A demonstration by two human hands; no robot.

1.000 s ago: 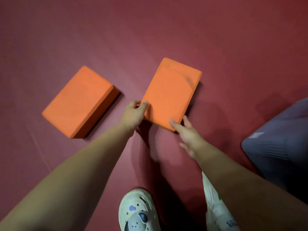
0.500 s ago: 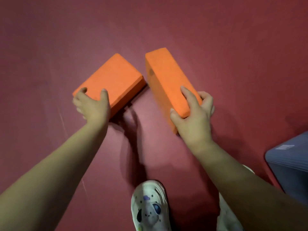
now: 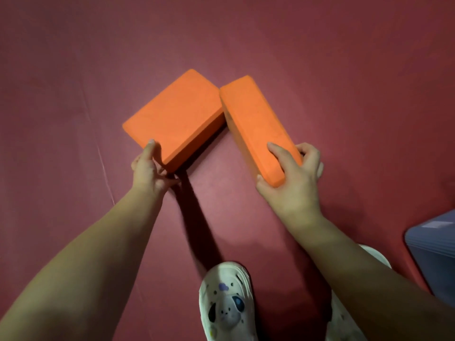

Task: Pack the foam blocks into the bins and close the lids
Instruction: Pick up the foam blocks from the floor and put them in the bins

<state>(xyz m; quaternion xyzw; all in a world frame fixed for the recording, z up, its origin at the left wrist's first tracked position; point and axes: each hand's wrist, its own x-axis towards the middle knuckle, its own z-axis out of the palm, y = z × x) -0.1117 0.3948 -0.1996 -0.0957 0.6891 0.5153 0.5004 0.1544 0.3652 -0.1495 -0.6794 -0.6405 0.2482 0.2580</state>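
Foam blocks: the right hand (image 3: 293, 178) grips the right block (image 3: 258, 126) tipped on edge, the left hand (image 3: 150, 168) pinches the flat block (image 3: 174, 114), likely gathering both for the bin (image 3: 435, 249).

Both bare forearms reach forward and downward from the bottom corners of the view, converging toward the pair of orange foam blocks. The left hand (image 3: 149, 172) sits at the near corner of the left foam block (image 3: 173, 118), thumb laid up on its top face, the remaining fingers tucked under the near edge and mostly hidden. The right hand (image 3: 291, 179) grips the near end of the right foam block (image 3: 256, 124), which stands on its edge: the index finger lies straight along the block's upper face, the thumb presses the near left corner, and the other fingers curl around its right side.
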